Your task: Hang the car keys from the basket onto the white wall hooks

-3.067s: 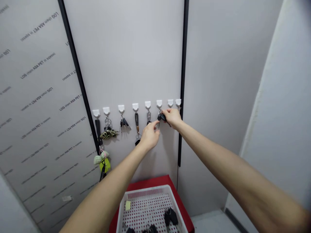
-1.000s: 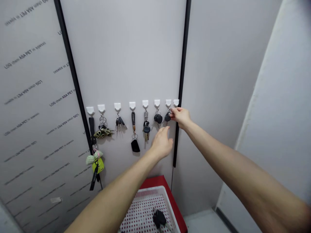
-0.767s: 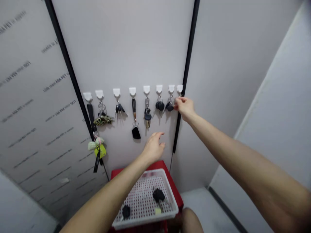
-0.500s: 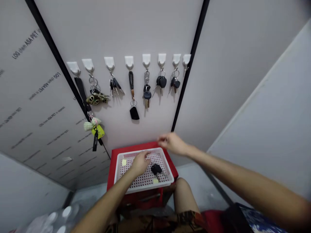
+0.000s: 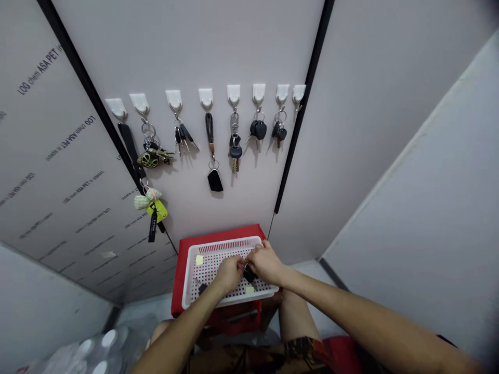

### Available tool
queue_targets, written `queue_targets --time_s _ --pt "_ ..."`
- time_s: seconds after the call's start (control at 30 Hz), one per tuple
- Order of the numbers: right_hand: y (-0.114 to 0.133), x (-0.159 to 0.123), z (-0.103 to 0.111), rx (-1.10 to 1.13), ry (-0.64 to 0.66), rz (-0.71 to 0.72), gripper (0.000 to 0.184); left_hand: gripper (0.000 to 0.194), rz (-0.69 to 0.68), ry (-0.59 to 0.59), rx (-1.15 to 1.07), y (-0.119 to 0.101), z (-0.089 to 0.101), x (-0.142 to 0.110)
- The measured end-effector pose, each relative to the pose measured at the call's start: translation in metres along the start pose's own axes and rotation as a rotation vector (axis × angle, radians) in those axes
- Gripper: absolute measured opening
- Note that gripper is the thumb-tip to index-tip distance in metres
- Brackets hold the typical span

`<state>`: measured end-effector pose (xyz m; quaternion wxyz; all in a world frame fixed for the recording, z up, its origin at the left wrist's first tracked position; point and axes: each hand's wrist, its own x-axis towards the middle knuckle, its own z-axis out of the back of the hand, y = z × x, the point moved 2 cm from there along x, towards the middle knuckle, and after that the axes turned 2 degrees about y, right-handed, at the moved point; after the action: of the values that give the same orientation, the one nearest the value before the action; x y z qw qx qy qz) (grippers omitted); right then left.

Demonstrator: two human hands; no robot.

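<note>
Over the white perforated basket (image 5: 187, 278), my left hand (image 5: 229, 274) and my right hand (image 5: 268, 264) come together at a bunch of black-headed keys (image 5: 249, 275). Fingers of both hands are pinched at the top of the bunch, partly hiding its ring. A key blade points toward the basket's near right side. Another black key (image 5: 202, 288) lies at the basket's left, partly covered by my left forearm. Two pale yellow paper notes (image 5: 199, 260) are in the basket, one at the far left and one near the front rim.
The basket sits on a red stool (image 5: 178, 291) against the wall. Above, white hooks (image 5: 206, 97) in a row carry several key bunches (image 5: 258, 130); the far right hook (image 5: 299, 93) has none. Clear plastic bottles (image 5: 109, 340) stand on the floor at lower left.
My right hand has let go of a key bunch, now hanging on the seventh hook. Both hands have come down to the keys in the basket, and the view has tilted downward.
</note>
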<state>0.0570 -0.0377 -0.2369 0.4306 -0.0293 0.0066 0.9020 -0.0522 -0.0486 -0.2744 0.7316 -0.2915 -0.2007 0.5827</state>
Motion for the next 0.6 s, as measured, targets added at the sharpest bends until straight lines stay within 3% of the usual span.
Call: queue_targets --time_s 0.23,0.43,0.6 --pt "-0.004 -0.01 -0.001 0.235 -0.06 -0.027 0.015 0.016 0.026 -0.013 -0.032 -0.006 0.012 0.002" --pt "-0.015 -0.006 0.036 0.83 -0.297 -0.05 0.019 0.011 -0.017 -0.078 -0.232 -0.041 0.056 0.009" --pt "-0.025 -0.005 0.063 1.064 -0.374 -0.074 0.018 0.009 -0.098 -0.094 -0.343 -0.073 0.086 0.018"
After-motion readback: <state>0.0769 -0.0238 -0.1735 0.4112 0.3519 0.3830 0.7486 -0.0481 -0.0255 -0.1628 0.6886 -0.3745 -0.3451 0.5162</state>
